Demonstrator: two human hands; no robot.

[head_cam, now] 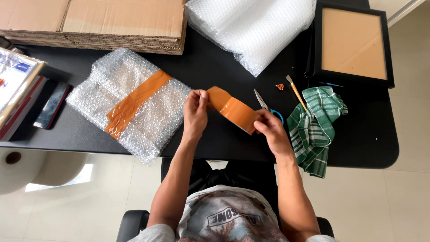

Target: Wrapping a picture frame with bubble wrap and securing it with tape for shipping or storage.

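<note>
Brown packing tape (235, 113) is what I have in hand, held above the front edge of the black table (358, 148). To its left, near the table's front-left corner, lies a bubble-wrapped parcel (130, 103), already banded once in tape. My left hand (195, 113) pinches the peeled free end; my right hand (271, 130) grips the roll by its rim. I judge the roll light and stiff, its strip thin and sticky, best held by the edges. Scissors (264, 104) and a green checked cloth (316, 127) lie to the right.
</note>
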